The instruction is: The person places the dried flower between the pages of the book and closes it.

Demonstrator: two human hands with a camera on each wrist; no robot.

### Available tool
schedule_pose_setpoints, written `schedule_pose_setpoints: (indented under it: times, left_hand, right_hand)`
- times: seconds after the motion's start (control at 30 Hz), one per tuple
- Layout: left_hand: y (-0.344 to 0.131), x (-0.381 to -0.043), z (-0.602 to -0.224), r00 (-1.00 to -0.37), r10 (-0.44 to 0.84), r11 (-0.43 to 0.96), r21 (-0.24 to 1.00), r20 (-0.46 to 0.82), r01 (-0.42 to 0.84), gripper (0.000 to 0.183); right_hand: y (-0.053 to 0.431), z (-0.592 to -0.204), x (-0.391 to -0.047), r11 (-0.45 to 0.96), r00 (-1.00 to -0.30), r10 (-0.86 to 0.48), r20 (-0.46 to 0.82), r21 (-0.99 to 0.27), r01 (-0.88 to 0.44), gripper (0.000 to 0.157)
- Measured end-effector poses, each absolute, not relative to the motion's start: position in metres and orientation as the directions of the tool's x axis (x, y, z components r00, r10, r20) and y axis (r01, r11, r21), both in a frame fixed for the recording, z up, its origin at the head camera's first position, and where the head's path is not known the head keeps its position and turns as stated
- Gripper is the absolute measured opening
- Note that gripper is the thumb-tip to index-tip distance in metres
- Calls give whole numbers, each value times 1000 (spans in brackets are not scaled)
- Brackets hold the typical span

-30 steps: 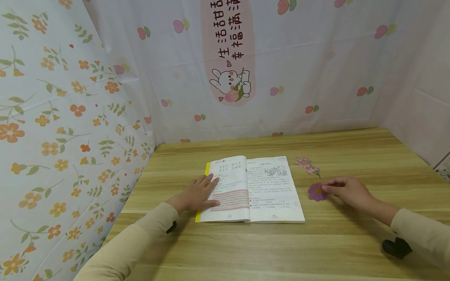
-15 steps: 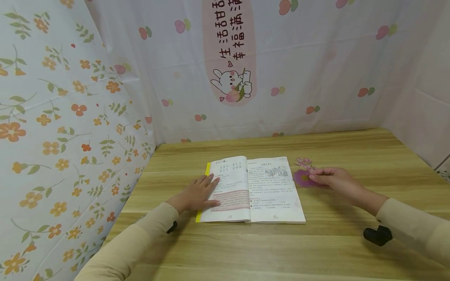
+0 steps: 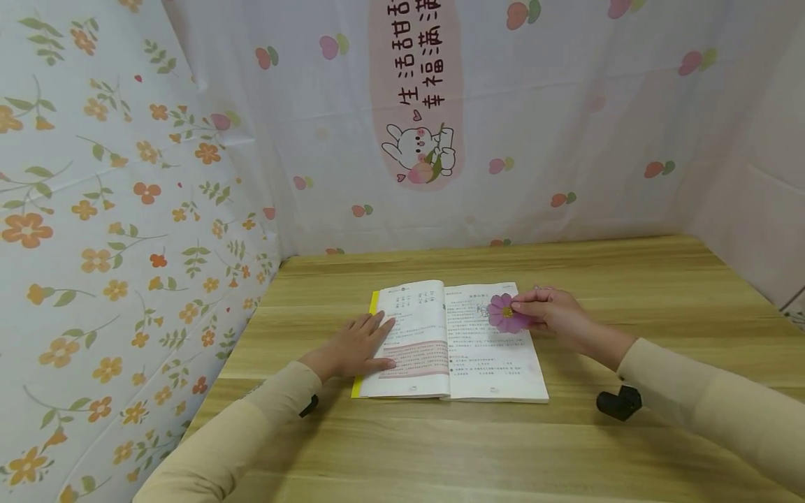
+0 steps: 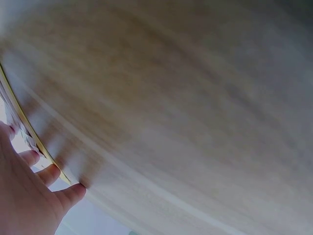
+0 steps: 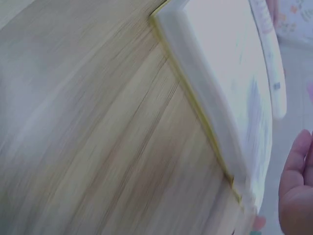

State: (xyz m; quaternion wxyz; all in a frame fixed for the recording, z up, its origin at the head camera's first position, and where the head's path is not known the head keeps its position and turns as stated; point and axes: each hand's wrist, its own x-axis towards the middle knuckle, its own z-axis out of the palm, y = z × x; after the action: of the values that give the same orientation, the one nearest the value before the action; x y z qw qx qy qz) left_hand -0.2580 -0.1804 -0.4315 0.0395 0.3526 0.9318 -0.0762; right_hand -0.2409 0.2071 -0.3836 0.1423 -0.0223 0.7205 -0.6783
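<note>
An open book (image 3: pixel 497 374) with a yellow cover edge lies on the wooden table. On its left page rests my left hand (image 3: pixel 352 349), fingers spread and straight; the left wrist view shows that hand's fingertips (image 4: pixel 76 192) at the book's edge. Between thumb and fingers my right hand (image 3: pixel 562 318) pinches a flat purple flower (image 3: pixel 505 316) with a yellow centre, held over the upper right page. It partly covers the page's drawing. In the right wrist view the right hand (image 5: pixel 296 196) shows at the edge, beside the book (image 5: pixel 220 63).
Wooden tabletop (image 3: pixel 490 447) surrounds the book. A black device (image 3: pixel 619 403) hangs at the right sleeve. Behind the table is a printed curtain (image 3: pixel 553 140), and a flowered cloth (image 3: pixel 126 279) hangs at the left.
My right hand has carried the purple flower leftward and away from me, from beside the book to over its right page. The pink flower sprig is now hidden behind that hand. The left hand stays still.
</note>
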Motion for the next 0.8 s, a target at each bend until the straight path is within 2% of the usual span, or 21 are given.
schedule_pose_setpoints:
  times: [0.13, 0.37, 0.8]
  left_hand:
    - [-180, -258, -432, -748, 652, 739, -117, -129, 664, 89]
    - [-180, -257, -430, -755, 642, 746, -122, -131, 655, 90]
    - [-180, -257, -431, -743, 657, 735, -111, -126, 669, 90]
  right_hand:
    - [191, -384, -243, 65, -956, -203, -211, -977, 202, 25]
    - [166, -389, -246, 129, -959, -165, -232, -969, 212, 41]
    - [141, -409, -252, 224, -965, -102, -242, -951, 215, 41]
